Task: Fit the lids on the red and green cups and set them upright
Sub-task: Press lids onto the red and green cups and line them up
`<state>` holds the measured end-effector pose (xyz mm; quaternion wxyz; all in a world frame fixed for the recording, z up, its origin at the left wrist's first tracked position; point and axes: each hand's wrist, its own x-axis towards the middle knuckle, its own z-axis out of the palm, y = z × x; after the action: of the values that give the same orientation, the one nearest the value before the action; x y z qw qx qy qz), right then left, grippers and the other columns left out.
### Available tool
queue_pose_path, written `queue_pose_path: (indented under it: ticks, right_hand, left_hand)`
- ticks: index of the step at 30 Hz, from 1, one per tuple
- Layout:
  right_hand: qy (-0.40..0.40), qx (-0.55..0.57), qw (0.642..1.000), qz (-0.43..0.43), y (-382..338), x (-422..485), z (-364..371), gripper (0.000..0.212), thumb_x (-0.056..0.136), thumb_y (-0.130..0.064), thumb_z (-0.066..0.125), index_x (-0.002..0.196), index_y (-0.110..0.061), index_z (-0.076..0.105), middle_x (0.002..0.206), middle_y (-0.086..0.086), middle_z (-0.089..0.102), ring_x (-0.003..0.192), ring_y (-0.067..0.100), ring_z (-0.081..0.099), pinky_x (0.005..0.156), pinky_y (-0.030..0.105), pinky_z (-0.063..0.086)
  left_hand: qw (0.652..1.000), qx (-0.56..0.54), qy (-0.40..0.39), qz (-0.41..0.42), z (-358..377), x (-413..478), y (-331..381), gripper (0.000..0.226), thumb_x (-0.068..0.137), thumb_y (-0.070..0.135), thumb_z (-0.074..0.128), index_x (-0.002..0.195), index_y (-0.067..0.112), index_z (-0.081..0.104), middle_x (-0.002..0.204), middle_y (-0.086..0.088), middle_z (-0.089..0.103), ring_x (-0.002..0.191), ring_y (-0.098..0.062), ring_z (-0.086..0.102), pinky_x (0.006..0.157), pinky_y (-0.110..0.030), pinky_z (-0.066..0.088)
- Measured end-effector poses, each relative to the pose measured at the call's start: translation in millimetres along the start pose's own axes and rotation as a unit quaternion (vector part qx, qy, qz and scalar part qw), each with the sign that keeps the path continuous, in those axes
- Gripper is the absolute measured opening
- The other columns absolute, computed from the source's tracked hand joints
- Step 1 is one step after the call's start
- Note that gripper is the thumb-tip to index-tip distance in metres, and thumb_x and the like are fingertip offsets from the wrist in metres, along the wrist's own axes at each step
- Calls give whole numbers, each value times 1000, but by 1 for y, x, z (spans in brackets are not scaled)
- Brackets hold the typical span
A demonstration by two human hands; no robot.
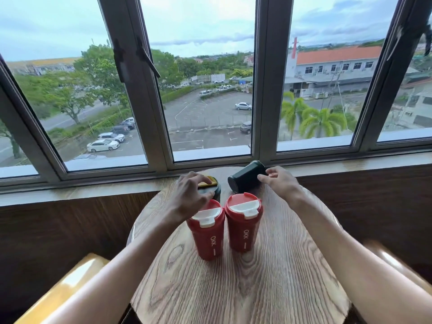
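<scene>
Two red cups stand upright side by side at the middle of the round wooden table, the left red cup and the right red cup, each with a red lid and white flap fitted. Behind them a dark green cup lies on its side near the window. A dark green lid with a yellow flap rests flat at the back left. My left hand covers that lid, fingers curled over it. My right hand is beside the lying green cup, fingertips at its side, fingers apart.
A wooden window sill and a large window run along the far edge. Dark wood panelling lies below the sill. Yellow-brown seat edges show at the lower left and lower right of the table.
</scene>
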<state>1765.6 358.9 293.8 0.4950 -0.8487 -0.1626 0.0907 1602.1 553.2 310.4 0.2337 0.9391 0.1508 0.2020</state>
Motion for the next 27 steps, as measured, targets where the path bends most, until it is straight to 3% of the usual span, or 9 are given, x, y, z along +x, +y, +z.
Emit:
queue_pose_path:
  ticks: [3,7,11,13,16,20,24,27]
  right_hand:
    - [-23,-9,999,29,11,52,6,57,86,-35,70,132,-7,52,131,12,59,117,26,55,96,34,41]
    - [-21,-41,996,75,24,115,18,79,75,-51,74,135,-7,46,138,17,51,124,32,50,106,43,41]
    - [-48,6,990,131,38,155,34,105,59,-62,78,138,-4,40,140,19,48,130,35,45,107,47,41]
    - [-59,34,987,143,44,159,41,112,53,-61,82,138,-4,38,139,19,48,130,36,45,106,49,43]
    - [-37,49,989,136,46,158,50,104,59,-53,85,137,-4,36,138,22,48,129,37,44,106,49,42]
    - [-28,117,984,133,42,159,56,90,58,-37,89,128,-10,41,130,19,54,118,34,53,99,46,48]
    - [-37,160,982,89,50,156,57,93,34,-49,88,114,-27,45,126,12,55,114,29,55,99,49,49]
    - [-52,143,988,-20,44,134,53,76,51,-40,91,112,-31,46,124,11,54,111,28,55,98,45,49]
  left_hand:
    - [1000,9,6,-19,3,4,1,31,86,28,66,115,18,69,128,-1,58,125,-18,42,99,-24,29]
    - [999,30,-20,-31,4,6,3,33,84,31,68,116,22,67,128,2,56,128,-16,40,102,-25,29]
    - [995,46,-69,-51,-4,4,-7,32,73,60,63,102,46,61,122,27,51,122,-6,47,108,-37,37]
    - [994,42,-83,-53,-6,2,-10,35,71,64,60,101,46,61,119,34,50,120,-3,49,107,-38,38]
    - [998,17,-40,-43,-2,3,-14,27,79,58,57,101,43,63,121,27,55,120,-1,50,107,-37,39]
    - [994,-48,57,-85,2,15,-19,18,87,29,65,105,28,69,119,6,60,113,-9,53,100,-31,41]
    - [980,-130,7,-148,2,28,-24,34,81,17,73,114,21,65,113,-3,64,108,-21,60,90,-31,49]
    - [942,-263,-35,-207,3,33,-27,40,84,11,70,122,17,59,113,-3,64,103,-16,61,78,-22,48]
